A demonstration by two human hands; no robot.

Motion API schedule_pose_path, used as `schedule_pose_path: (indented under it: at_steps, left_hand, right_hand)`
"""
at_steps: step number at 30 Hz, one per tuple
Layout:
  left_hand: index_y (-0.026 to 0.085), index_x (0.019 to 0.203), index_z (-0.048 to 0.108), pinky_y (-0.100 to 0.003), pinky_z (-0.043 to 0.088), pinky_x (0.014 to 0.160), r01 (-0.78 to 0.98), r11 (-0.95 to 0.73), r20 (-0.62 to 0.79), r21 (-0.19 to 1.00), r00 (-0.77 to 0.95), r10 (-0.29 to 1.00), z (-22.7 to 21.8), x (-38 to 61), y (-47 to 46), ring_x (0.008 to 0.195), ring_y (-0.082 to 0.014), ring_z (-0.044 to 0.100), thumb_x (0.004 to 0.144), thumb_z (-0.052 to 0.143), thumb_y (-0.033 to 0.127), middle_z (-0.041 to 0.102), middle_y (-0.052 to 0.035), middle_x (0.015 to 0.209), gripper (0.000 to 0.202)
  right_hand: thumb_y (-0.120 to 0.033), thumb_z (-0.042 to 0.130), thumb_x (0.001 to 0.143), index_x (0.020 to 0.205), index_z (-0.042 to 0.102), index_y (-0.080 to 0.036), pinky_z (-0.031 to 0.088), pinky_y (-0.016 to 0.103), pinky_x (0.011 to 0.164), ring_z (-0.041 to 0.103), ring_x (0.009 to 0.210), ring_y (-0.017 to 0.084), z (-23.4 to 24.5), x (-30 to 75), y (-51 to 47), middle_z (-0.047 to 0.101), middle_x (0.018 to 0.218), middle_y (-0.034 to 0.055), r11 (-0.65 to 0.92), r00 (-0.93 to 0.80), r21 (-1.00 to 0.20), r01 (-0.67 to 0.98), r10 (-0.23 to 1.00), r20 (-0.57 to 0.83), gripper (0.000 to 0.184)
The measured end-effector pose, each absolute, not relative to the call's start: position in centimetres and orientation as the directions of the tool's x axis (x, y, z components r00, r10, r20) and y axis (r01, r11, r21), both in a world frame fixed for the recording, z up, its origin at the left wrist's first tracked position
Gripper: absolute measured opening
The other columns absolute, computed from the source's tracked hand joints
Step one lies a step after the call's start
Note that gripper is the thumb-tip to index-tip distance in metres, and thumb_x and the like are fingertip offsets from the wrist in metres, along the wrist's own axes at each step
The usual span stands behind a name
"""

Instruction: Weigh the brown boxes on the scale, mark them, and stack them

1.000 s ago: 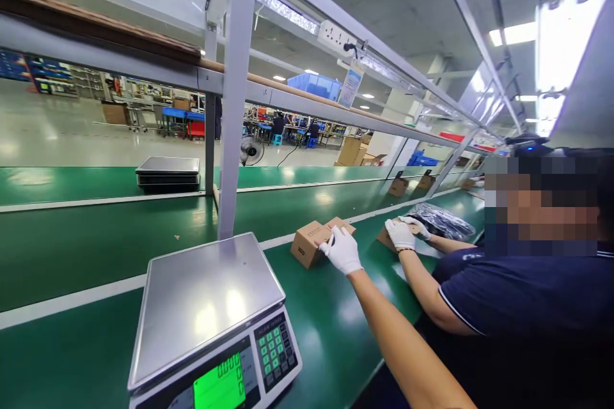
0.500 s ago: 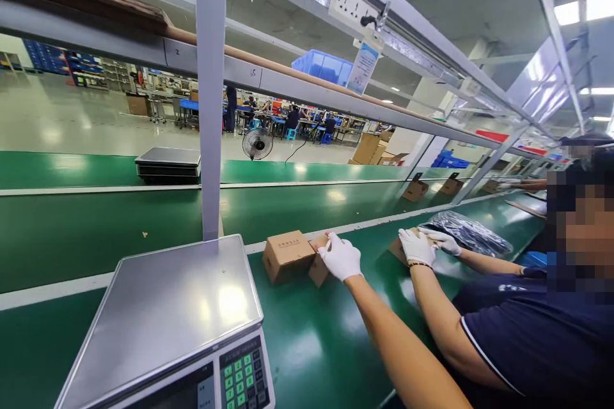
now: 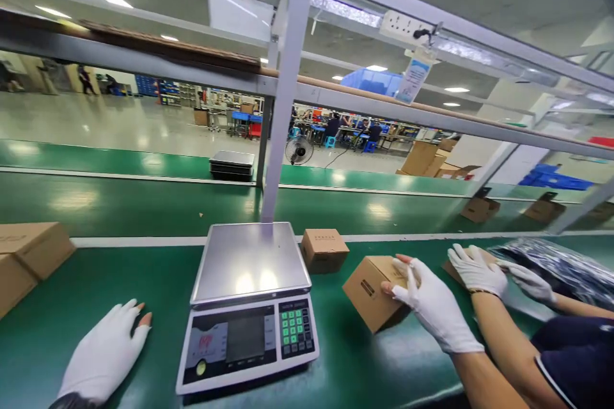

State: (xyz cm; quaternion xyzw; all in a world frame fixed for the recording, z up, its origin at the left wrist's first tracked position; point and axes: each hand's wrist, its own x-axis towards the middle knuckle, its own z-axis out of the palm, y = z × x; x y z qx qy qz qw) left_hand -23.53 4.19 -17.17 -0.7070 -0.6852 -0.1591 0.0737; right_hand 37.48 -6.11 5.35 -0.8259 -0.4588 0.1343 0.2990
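Note:
My right hand (image 3: 429,303), in a white glove, grips a small cardboard box (image 3: 369,291) by its right side. The box is tilted, just right of a weighing scale (image 3: 249,262) with a bare steel pan. A second small box (image 3: 323,249) stands on the green table (image 3: 158,275) behind the scale's right corner, apart from the held one. My left hand (image 3: 105,351), also gloved, lies flat on the table left of the scale, fingers spread, holding nothing.
A co-worker's gloved hands (image 3: 480,268) rest on another box at the right, beside a black plastic bag (image 3: 551,262). Larger cartons (image 3: 29,249) stand at the left edge. A steel post (image 3: 283,108) rises behind the scale. More boxes (image 3: 480,209) sit on the far belt.
My right hand has pulled one box away from the other and toward me, tilting it. The view has swung left, bringing my left hand and the cartons into view.

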Motion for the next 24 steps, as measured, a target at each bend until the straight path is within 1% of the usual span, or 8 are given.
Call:
schedule_pose_path:
  at_steps: [2, 4, 8, 12, 15, 19, 22, 24]
  left_hand:
    - [0.014, 0.108, 0.073, -0.037, 0.038, 0.106, 0.998, -0.027, 0.328, 0.048, 0.010, 0.945, -16.5, -22.8, 4.0, 0.123, -0.0251, 0.050, 0.089, 0.021, 0.055, 0.061, -0.0059, 0.125, 0.069]
    - [0.014, 0.110, 0.072, -0.036, 0.038, 0.106, 0.999, -0.014, 0.317, 0.045, -0.001, 0.948, -15.8, -22.1, 3.9, 0.124, -0.0239, 0.049, 0.091, 0.020, 0.053, 0.060, -0.0055, 0.126, 0.069]
    - [0.015, 0.109, 0.073, -0.034, 0.037, 0.108, 0.997, 0.009, 0.300, 0.080, -0.033, 0.953, -15.0, -21.5, 3.6, 0.125, -0.0219, 0.050, 0.091, 0.021, 0.052, 0.060, -0.0041, 0.127, 0.066]
    - [0.014, 0.107, 0.074, -0.034, 0.038, 0.107, 0.995, -0.005, 0.324, 0.100, -0.027, 0.946, -14.4, -21.3, 3.1, 0.124, -0.0221, 0.051, 0.092, 0.024, 0.049, 0.061, -0.0035, 0.125, 0.063]
    - [0.012, 0.106, 0.073, -0.035, 0.039, 0.106, 0.994, -0.022, 0.352, 0.111, -0.019, 0.936, -13.7, -21.3, 2.6, 0.123, -0.0233, 0.052, 0.092, 0.027, 0.049, 0.062, -0.0045, 0.123, 0.060]
    - [0.013, 0.108, 0.070, -0.036, 0.040, 0.105, 0.983, -0.002, 0.321, 0.186, -0.059, 0.945, -13.2, -21.5, 1.8, 0.125, -0.0239, 0.050, 0.092, 0.034, 0.052, 0.062, -0.0037, 0.124, 0.056]
    - [0.015, 0.111, 0.068, -0.037, 0.038, 0.107, 0.959, 0.062, 0.250, 0.278, -0.135, 0.959, -12.9, -20.9, 0.9, 0.130, -0.0239, 0.046, 0.093, 0.035, 0.055, 0.060, -0.0031, 0.126, 0.055]
    - [0.015, 0.112, 0.067, -0.038, 0.035, 0.111, 0.902, 0.124, 0.193, 0.413, -0.220, 0.956, -12.3, -19.5, 0.1, 0.132, -0.0241, 0.044, 0.091, 0.034, 0.059, 0.060, -0.0039, 0.126, 0.060]
  right_hand:
    - [-0.065, 0.066, 0.064, 0.126, 0.052, -0.026, 0.042, 0.029, 0.093, 0.056, 0.111, 0.018, 8.2, 33.5, -3.5, 0.057, 0.126, -0.0020, -0.221, 0.412, -0.583, 0.782, 0.885, 0.216, 0.075]
    - [-0.058, 0.067, 0.068, 0.130, 0.051, -0.025, 0.041, 0.032, 0.093, 0.055, 0.109, 0.021, 10.1, 28.5, -0.7, 0.057, 0.127, 0.0026, -0.055, 0.217, -0.463, 0.885, 0.927, 0.305, 0.072]
    - [-0.066, 0.057, 0.078, 0.120, 0.057, -0.021, 0.043, 0.037, 0.081, 0.053, 0.101, 0.028, 11.0, 20.0, 3.6, 0.061, 0.098, 0.0082, 0.098, -0.030, -0.255, 0.962, 0.966, 0.256, 0.061]
    - [-0.060, 0.051, 0.088, 0.124, 0.057, -0.021, 0.047, 0.035, 0.088, 0.061, 0.097, 0.019, 9.1, 19.2, 4.4, 0.065, 0.107, 0.0030, 0.248, -0.098, -0.462, 0.851, 0.940, 0.325, 0.054]
    - [-0.052, 0.053, 0.093, 0.127, 0.059, -0.025, 0.048, 0.028, 0.093, 0.063, 0.099, 0.014, 6.0, 21.9, 3.1, 0.065, 0.116, 0.0006, 0.274, 0.105, -0.677, 0.683, 0.880, 0.463, 0.044]
    - [-0.062, 0.047, 0.093, 0.109, 0.067, -0.013, 0.048, 0.026, 0.067, 0.056, 0.068, 0.013, 1.8, 25.4, 0.1, 0.065, 0.087, 0.0081, 0.068, 0.345, -0.854, 0.515, 0.896, 0.279, 0.056]
    - [-0.072, 0.048, 0.087, 0.091, 0.067, -0.010, 0.045, 0.027, 0.063, 0.053, 0.064, 0.014, 0.1, 27.2, -1.7, 0.060, 0.075, 0.0097, -0.105, 0.434, -0.900, 0.423, 0.895, 0.100, 0.065]
    - [-0.074, 0.050, 0.084, 0.087, 0.063, -0.010, 0.044, 0.027, 0.060, 0.052, 0.062, 0.015, -0.1, 27.9, -2.2, 0.058, 0.072, 0.0092, -0.132, 0.454, -0.916, 0.379, 0.889, 0.061, 0.065]
